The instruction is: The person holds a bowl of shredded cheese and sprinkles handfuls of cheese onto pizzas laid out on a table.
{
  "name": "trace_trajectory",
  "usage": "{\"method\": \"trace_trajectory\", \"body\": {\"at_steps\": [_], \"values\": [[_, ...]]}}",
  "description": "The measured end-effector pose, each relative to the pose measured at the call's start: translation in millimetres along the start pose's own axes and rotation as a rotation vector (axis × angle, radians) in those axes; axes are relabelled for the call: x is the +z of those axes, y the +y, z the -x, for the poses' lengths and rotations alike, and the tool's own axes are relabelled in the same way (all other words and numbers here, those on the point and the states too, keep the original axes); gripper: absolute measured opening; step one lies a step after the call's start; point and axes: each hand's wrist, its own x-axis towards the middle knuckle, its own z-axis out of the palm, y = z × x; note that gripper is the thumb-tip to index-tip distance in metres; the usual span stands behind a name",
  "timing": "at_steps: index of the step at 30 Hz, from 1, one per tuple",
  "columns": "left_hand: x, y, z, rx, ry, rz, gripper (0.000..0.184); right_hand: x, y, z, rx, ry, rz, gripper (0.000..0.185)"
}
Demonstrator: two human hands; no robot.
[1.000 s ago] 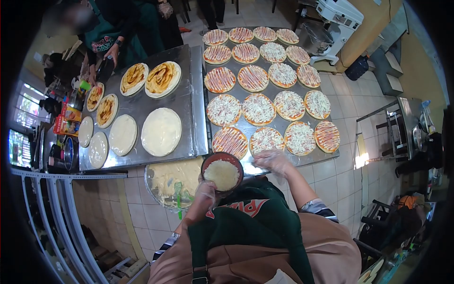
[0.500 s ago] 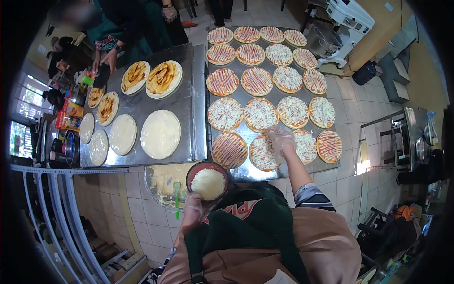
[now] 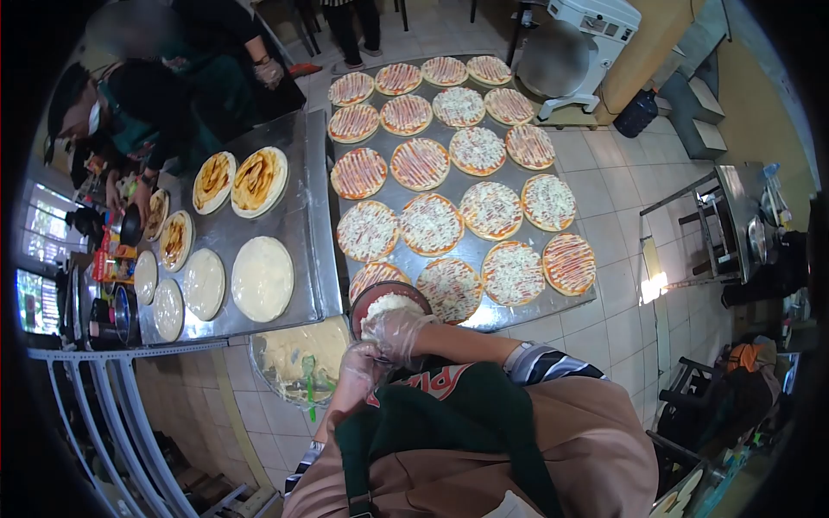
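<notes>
My left hand (image 3: 361, 367), in a clear plastic glove, grips the near side of a reddish-brown bowl (image 3: 409, 291). White grated cheese (image 3: 389, 306) lies inside. My right hand (image 3: 401, 335), gloved too, is in the bowl with its fingers closed around some of the cheese; the fingertips are partly hidden. Just beyond the bowl, a cheese-topped pizza (image 3: 449, 290) lies on the metal table (image 3: 509, 318). The bowl partly covers a pizza with striped sauce (image 3: 380, 274). Several more pizzas fill rows behind, some with cheese, some with only red and pale stripes.
On the left metal table (image 3: 304, 207) are plain dough rounds (image 3: 262, 279) and rounds with brown sauce (image 3: 259, 182). Below it sits a tub (image 3: 285, 350) with a green utensil (image 3: 309, 384). Co-workers stand at the far left. A stand mixer (image 3: 596, 43) is at the back.
My right hand has moved from over the front-row pizzas back into the bowl. Another front-row pizza shows cheese in view. The camera view has shifted, and co-workers at left have moved.
</notes>
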Motion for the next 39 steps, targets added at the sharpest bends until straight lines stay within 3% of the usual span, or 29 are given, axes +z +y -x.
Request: {"method": "trace_trajectory", "body": {"at_steps": [1, 3, 4, 5, 8, 10, 13, 16, 18, 20, 23, 25, 27, 28, 29, 31, 32, 33, 34, 35, 37, 38, 39], "values": [[1, -2, 1, 0.003, -0.017, -0.008, 0.044, 2, 6, 3, 0.005, 0.003, -0.002, 0.044], [17, -2, 2, 0.011, -0.035, -0.018, 0.038, 4, 19, 12, 0.047, -0.105, 0.322, 0.046], [34, -2, 4, 0.023, 0.045, 0.007, 0.035, 5, 21, 23, 0.096, 0.16, 0.292, 0.049], [46, -2, 5, 0.035, 0.125, 0.034, 0.032, 5, 25, 23, 0.095, 0.162, 0.293, 0.049], [43, -3, -5, 0.001, 0.06, -0.017, 0.03, -2, 34, 28, 0.257, 0.099, 0.14, 0.035], [43, -10, -9, -0.012, 0.07, 0.027, 0.03, -12, 31, 38, 0.188, -0.039, 0.066, 0.033], [52, -14, -10, -0.04, 0.111, 0.101, 0.028, -28, 18, 57, 0.073, 0.024, -0.058, 0.033], [64, -16, -2, -0.014, 0.166, 0.072, 0.032, 12, 42, 22, 0.04, -0.124, -0.066, 0.038], [54, -21, 2, 0.037, 0.208, 0.026, 0.038, 37, 48, 4, 0.028, -0.064, -0.059, 0.036], [16, -36, -8, -0.018, -0.017, 0.158, 0.028, 26, 38, 5, -0.069, -0.006, -0.005, 0.035], [-7, -46, -22, 0.157, 0.065, 0.072, 0.026, 12, 21, -5, -0.091, -0.111, 0.108, 0.035], [-17, -52, -37, 0.289, 0.128, -0.045, 0.025, 6, 26, -1, -0.259, -0.145, 0.252, 0.038], [-72, -90, 4, 0.405, 0.188, -0.173, 0.024, 21, 41, -9, -0.192, 0.211, -0.09, 0.03], [-86, -104, 11, 0.457, 0.219, -0.239, 0.024, 24, 45, -22, 0.019, 0.032, -0.548, 0.027], [-85, -105, -6, 0.506, 0.248, -0.306, 0.023, 24, 46, -27, 0.01, 0.011, -0.542, 0.027], [-101, -117, -12, 0.595, 0.304, -0.445, 0.022, 23, 53, -34, 0.137, 0.036, -1.072, 0.024], [-109, -122, -17, 0.637, 0.332, -0.518, 0.022, 27, 70, -46, 0.135, 0.018, -1.066, 0.024], [-118, -130, -16, 0.678, 0.359, -0.591, 0.022, 37, 94, -63, -0.235, 0.124, -0.807, 0.023], [-81, -108, 21, 0.773, 0.329, -0.741, 0.028, 42, 107, -74, -0.594, 0.225, -0.531, 0.023], [-92, -114, 24, 0.774, 0.342, -0.731, 0.028, 36, 104, -76, -0.6, 0.21, -0.531, 0.023], [-112, -125, 27, 0.616, 0.34, -0.495, 0.032, 25, 97, -76, 0.315, 0.078, -1.363, 0.026], [-93, -116, 44, 0.618, 0.349, -0.485, 0.032, 26, 101, -82, 0.317, 0.067, -1.356, 0.026], [-48, -89, 77, 0.761, 0.409, -0.787, 0.034, 31, 108, -89, 0.264, 0.068, -1.189, 0.025]]}}
